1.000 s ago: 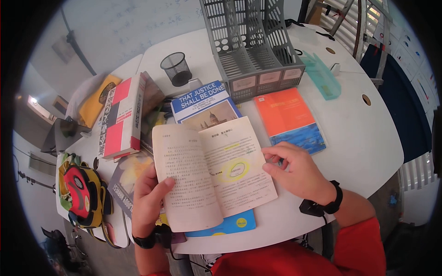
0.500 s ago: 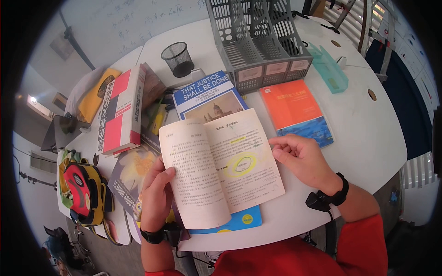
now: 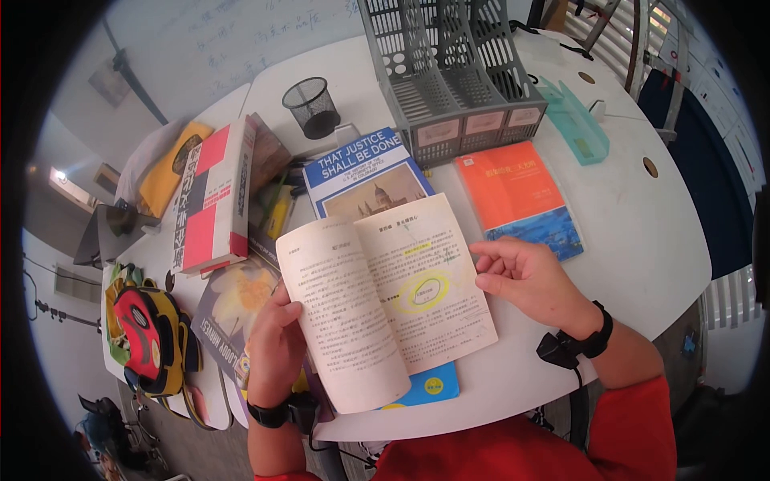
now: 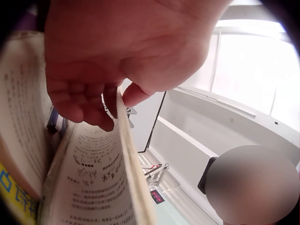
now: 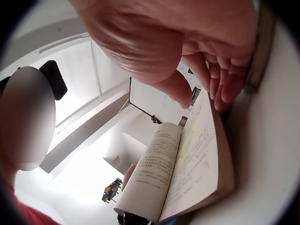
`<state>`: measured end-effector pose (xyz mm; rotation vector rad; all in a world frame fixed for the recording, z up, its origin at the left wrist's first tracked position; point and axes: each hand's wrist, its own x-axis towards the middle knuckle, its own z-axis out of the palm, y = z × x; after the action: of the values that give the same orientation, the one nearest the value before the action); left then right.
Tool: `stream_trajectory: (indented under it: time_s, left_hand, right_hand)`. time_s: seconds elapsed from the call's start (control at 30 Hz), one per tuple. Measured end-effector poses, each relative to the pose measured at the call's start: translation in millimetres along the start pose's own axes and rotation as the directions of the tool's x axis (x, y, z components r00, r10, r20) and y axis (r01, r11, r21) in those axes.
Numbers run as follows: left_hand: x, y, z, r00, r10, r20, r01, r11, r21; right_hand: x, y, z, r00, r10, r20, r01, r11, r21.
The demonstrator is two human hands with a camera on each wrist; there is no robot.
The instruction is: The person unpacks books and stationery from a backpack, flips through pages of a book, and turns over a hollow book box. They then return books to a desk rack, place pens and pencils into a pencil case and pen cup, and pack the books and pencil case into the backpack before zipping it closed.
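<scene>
Book (image 3: pixel 437 321) open over blue booklet (image 3: pixel 421 392). Left hand (image 3: pixel 275 353) clamped on left-hand pages. Right hand (image 3: pixel 533 280) at right edge, fingers bent; whether pinching, cannot tell. Beyond: blue-and-white book (image 3: pixel 367 175), orange-and-blue book (image 3: pixel 517 192). Farther: grey file rack (image 3: pixel 473 124).

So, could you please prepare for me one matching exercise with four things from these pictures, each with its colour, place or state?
1. open book
2. mesh cup
3. rack
4. long tray

A. grey, with three compartments
B. teal, lying on the table
C. upright, with a round rim
D. held in the left hand

Pairs: 1-D, 2-C, 3-A, 4-B
</scene>
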<state>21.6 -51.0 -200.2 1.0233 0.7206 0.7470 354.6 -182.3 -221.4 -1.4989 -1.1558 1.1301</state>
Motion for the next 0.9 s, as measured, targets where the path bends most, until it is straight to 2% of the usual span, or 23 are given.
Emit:
stream_trajectory:
  time_s: [0.4, 0.9]
  left_hand:
    - [-0.4, 2.2, 1.7, 0.995, 0.090, -0.033, -0.091, 0.995, -0.029]
    - [-0.9, 1.1, 2.9, 0.993, 0.088, -0.080, -0.088, 0.996, 0.011]
  right_hand:
    - [1.5, -1.5, 2.0, 1.000, -0.023, -0.019, 0.023, 1.000, -0.004]
    - [2.4, 0.3, 1.9, 1.000, -0.014, 0.006, 0.014, 1.000, -0.019]
